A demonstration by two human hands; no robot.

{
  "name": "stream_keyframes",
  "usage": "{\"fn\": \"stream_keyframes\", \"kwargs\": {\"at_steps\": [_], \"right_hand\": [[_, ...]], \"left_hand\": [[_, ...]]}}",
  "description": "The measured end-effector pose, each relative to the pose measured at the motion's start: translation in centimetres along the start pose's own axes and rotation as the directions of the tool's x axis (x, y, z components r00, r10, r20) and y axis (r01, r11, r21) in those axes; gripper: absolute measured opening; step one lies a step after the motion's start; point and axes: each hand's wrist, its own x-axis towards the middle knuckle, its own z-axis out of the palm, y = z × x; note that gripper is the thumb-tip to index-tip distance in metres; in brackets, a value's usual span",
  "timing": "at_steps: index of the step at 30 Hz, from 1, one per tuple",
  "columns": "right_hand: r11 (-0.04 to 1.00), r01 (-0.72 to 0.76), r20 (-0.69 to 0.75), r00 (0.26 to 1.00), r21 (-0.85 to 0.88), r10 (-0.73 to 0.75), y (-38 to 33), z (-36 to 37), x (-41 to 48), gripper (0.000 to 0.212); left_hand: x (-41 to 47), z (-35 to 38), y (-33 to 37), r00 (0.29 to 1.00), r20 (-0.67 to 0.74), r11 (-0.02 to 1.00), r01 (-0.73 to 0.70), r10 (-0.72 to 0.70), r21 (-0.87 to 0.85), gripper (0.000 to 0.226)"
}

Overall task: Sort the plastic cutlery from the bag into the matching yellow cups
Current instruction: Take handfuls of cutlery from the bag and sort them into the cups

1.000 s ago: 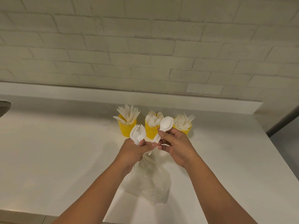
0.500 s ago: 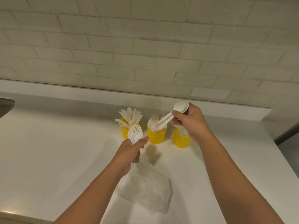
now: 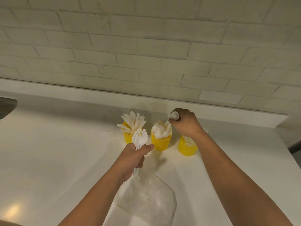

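Observation:
Three yellow cups stand in a row on the white counter. The left cup (image 3: 127,139) holds white knives, the middle cup (image 3: 161,143) holds white spoons, and the right cup (image 3: 186,148) holds white forks. My left hand (image 3: 133,158) grips a bunch of white forks (image 3: 140,138), tines up, in front of the left cup. My right hand (image 3: 184,122) is above the middle cup and holds a white spoon (image 3: 171,119), handle pointing down into that cup. The clear plastic bag (image 3: 148,198) lies crumpled on the counter below my left hand.
A white brick wall rises behind a low ledge (image 3: 97,93) at the back of the counter. A dark object (image 3: 6,106) shows at the left edge. The counter's right edge (image 3: 290,154) drops off beside the right cup.
My right hand has moved from beside my left hand up and back over the middle cup and tipped the spoon handle-down into it. My left hand has kept its bunch of forks.

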Motion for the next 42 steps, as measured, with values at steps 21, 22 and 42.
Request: {"fn": "stream_keyframes", "kwargs": {"at_steps": [21, 22, 42], "right_hand": [[0.858, 0.205, 0.138, 0.978, -0.47, -0.158, 2.5, 5.9, -0.1, 0.043], [0.858, 0.213, 0.178, 0.973, -0.468, -0.145, 2.5, 5.9, -0.3, 0.048], [0.632, -0.247, 0.237, 0.966, 0.734, 0.103, -2.4, 2.8, -8.7, 0.018]], "left_hand": [[1.4, 1.1, 1.7, 0.967, 0.247, 0.957, 0.125, -0.058, -0.263, 0.028], [1.4, 1.0, 1.7, 0.964, 0.262, 0.958, 0.118, -0.047, -0.263, 0.03], [1.8, 1.9, 2.0, 0.911, 0.411, 0.978, 0.102, -0.019, -0.18, 0.035]]}}
